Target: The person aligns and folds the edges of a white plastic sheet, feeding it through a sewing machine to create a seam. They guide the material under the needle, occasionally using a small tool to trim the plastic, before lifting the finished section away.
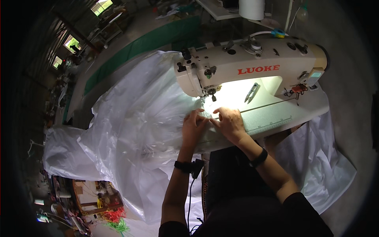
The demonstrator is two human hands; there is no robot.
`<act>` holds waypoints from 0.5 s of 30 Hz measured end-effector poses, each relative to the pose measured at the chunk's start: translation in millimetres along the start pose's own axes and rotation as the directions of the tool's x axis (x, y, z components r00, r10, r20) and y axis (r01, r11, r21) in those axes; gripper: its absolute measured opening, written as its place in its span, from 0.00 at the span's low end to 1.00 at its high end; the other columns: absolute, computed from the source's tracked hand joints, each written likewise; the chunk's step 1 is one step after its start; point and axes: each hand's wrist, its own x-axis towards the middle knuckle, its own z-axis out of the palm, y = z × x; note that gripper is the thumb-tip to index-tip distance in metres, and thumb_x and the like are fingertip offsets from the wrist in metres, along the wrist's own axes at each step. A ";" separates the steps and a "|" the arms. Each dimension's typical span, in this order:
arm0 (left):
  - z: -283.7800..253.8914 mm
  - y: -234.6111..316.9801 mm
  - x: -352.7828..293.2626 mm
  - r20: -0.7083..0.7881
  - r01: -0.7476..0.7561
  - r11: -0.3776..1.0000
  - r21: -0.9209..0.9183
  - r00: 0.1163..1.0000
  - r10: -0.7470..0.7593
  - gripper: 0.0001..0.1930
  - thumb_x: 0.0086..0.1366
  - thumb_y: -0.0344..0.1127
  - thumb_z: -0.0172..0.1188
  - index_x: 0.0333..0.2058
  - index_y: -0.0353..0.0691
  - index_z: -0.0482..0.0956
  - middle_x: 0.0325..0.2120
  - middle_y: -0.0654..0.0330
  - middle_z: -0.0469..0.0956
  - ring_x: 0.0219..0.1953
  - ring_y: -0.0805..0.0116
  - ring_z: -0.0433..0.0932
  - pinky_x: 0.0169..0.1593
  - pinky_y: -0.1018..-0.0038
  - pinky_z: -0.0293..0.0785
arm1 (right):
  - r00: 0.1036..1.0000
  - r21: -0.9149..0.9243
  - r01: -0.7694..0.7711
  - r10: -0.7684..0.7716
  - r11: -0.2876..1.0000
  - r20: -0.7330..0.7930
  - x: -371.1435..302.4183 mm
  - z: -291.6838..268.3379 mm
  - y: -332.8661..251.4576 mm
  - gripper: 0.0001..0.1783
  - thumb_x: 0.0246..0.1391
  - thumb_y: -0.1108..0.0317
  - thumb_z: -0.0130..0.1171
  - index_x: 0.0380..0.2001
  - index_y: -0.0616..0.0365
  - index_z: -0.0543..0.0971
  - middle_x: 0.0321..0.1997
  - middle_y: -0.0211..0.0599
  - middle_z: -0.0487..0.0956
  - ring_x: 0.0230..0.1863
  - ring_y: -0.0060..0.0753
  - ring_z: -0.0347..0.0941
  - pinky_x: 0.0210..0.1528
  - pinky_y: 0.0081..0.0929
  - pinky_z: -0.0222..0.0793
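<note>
A large, translucent whitish plastic sheet [130,102] spreads over the left of the sewing machine's bed and hangs down in folds. My left hand [193,125] is closed on the sheet's edge, its thumb and fingers pressed together just in front of the needle area. Right beside it, my right hand [230,123] pinches the same edge with thumb and forefinger, the fingertips of both hands almost meeting. Above them is the presser foot [204,99] of the white sewing machine [225,65], in bright lamp light. Exactly where the sheet lies under the foot is washed out by glare.
Thread snips [251,93] lie on the machine bed under the arm. A ruler scale [272,123] runs along the bed's front edge. More pale sheeting [316,162] hangs at the right. Red and green strands [114,215] lie at the lower left, and a green strip [138,47] stretches behind.
</note>
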 end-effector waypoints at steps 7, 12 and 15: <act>1.2 6.0 -8.3 -0.004 0.082 0.953 -0.292 0.996 -0.087 0.21 0.58 0.39 0.65 0.50 0.43 0.76 0.29 0.61 0.84 0.43 0.61 0.80 0.57 0.64 0.66 | 0.998 0.077 0.051 -0.053 0.996 0.029 2.5 -4.8 3.0 0.08 0.56 0.60 0.59 0.26 0.49 0.79 0.29 0.28 0.79 0.34 0.35 0.76 0.44 0.35 0.61; -1.5 8.6 -4.6 -0.064 -0.086 0.994 0.064 0.994 0.091 0.19 0.57 0.34 0.65 0.48 0.41 0.75 0.24 0.60 0.82 0.32 0.63 0.81 0.47 0.66 0.71 | 0.996 0.056 0.041 -0.045 0.998 0.076 4.4 -2.5 3.0 0.09 0.57 0.60 0.57 0.26 0.50 0.79 0.29 0.29 0.80 0.34 0.35 0.76 0.46 0.35 0.60; -1.7 11.1 0.1 -0.016 -0.030 0.999 0.028 0.999 0.030 0.18 0.58 0.34 0.64 0.47 0.41 0.75 0.24 0.60 0.82 0.32 0.63 0.80 0.48 0.65 0.70 | 0.998 0.010 0.016 -0.016 1.000 0.056 2.7 -4.0 -0.4 0.07 0.56 0.62 0.59 0.27 0.50 0.79 0.28 0.28 0.79 0.34 0.35 0.76 0.45 0.34 0.61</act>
